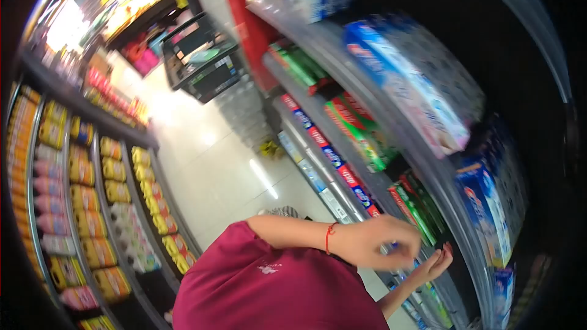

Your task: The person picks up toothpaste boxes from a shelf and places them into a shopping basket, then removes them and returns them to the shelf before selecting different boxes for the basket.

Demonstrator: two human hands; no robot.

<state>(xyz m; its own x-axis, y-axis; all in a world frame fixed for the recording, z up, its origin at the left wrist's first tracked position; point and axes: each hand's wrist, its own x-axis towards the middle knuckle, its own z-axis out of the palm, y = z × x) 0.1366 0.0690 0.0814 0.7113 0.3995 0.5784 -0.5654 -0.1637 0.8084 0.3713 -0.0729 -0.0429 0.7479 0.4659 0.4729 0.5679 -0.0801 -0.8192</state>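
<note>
My left hand (384, 245), with a red string bracelet (330, 238) at its wrist, is raised in front of the shelf unit. Its fingers curl round into a loop. Something small, bluish and pale shows inside the loop, too blurred to name. Just below and to the right, my right hand (435, 264) has its palm turned up and its fingers stretched out, with nothing seen in it. Green and red boxes (417, 208) on a middle shelf are closest to both hands. Blue and white boxes (486, 211) lie on the shelf above.
Curved clear-edged shelves (422, 122) hold several boxed goods on the right. Across the tiled aisle (214, 165) stands a shelf of yellow and pink packs (92, 201). A black crate (205, 61) sits on a stack farther along the aisle.
</note>
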